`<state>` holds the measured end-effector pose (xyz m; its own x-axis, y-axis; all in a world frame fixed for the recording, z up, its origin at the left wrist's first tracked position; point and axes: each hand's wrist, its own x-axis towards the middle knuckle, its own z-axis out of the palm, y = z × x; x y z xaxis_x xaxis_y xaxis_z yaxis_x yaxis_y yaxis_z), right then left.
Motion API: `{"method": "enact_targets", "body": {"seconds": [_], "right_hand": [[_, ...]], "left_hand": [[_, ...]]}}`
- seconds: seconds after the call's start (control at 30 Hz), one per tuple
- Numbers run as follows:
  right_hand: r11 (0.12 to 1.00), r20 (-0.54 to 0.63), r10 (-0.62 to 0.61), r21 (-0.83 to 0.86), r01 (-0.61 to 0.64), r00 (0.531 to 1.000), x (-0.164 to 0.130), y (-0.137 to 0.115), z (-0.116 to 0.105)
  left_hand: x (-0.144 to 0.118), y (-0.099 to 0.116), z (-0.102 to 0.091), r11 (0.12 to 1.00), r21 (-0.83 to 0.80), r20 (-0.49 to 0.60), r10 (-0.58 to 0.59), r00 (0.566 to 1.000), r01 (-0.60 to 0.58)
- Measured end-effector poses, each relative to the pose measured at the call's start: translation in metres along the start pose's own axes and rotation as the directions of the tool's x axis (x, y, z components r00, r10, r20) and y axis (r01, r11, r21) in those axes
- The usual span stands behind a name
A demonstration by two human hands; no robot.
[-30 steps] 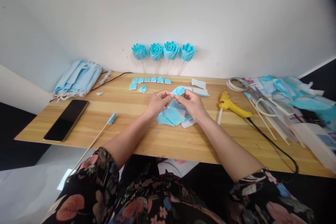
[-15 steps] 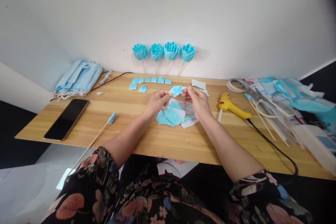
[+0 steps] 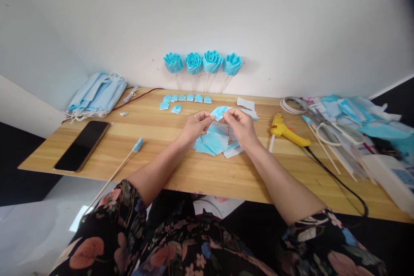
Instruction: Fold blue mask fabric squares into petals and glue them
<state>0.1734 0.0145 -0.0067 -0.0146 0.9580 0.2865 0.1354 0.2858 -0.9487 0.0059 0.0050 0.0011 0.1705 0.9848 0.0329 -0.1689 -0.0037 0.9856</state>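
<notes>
My left hand (image 3: pixel 193 126) and my right hand (image 3: pixel 242 127) pinch one small light-blue fabric piece (image 3: pixel 219 112) between their fingertips, held just above the wooden table (image 3: pixel 181 168). Under the hands lies a loose pile of cut blue and white fabric squares (image 3: pixel 213 143). Behind them a row of several small folded blue petals (image 3: pixel 186 98) sits near the wall, with one more petal (image 3: pixel 176 109) in front of the row. Several finished blue fabric roses on sticks (image 3: pixel 203 63) lean against the wall.
A yellow glue gun (image 3: pixel 287 131) with a black cord lies right of my hands. A black phone (image 3: pixel 82 145) and a stick with a blue tip (image 3: pixel 129 155) lie at the left. A stack of blue face masks (image 3: pixel 95 95) sits far left; scraps, sticks and ear loops (image 3: pixel 343 125) crowd the right.
My right hand drew slightly away to the right, then came back close to the left hand; both kept the blue piece pinched. Nothing else on the table moved.
</notes>
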Motion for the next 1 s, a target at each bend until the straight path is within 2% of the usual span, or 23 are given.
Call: {"method": "enact_targets", "body": {"seconds": [0.23,0.37,0.47,0.63,0.73,0.87,1.0], "right_hand": [[0.994,-0.042,0.069,0.086,-0.066,0.997,0.001,-0.001,0.0],[0.993,0.041,0.086,0.077,-0.089,0.995,0.001,-0.001,0.0],[0.997,0.102,0.071,0.012,-0.072,0.992,0.0,0.004,0.001],[0.999,0.119,-0.007,-0.049,0.013,0.993,-0.001,0.009,-0.001],[0.999,0.094,0.012,-0.044,-0.008,0.996,-0.001,0.007,-0.001],[0.995,0.012,0.078,0.059,-0.078,0.997,0.0,0.001,0.0],[0.985,0.019,0.127,0.114,-0.128,0.992,0.0,-0.003,0.002]], "left_hand": [[0.003,-0.003,-0.002,0.999,-0.054,-0.037,0.007,0.999,-0.009],[0.003,-0.004,-0.003,0.998,-0.062,-0.022,0.007,1.0,-0.008],[0.002,-0.003,-0.002,0.999,-0.047,0.0,0.001,1.0,-0.001],[0.0,-0.001,-0.001,1.0,-0.027,0.012,-0.007,1.0,0.007],[0.001,-0.002,-0.002,1.0,-0.025,0.003,0.009,1.0,-0.009],[0.003,-0.005,-0.003,0.999,-0.035,-0.007,0.02,1.0,-0.02],[0.003,-0.005,-0.002,1.0,-0.018,0.009,0.003,1.0,-0.003]]}}
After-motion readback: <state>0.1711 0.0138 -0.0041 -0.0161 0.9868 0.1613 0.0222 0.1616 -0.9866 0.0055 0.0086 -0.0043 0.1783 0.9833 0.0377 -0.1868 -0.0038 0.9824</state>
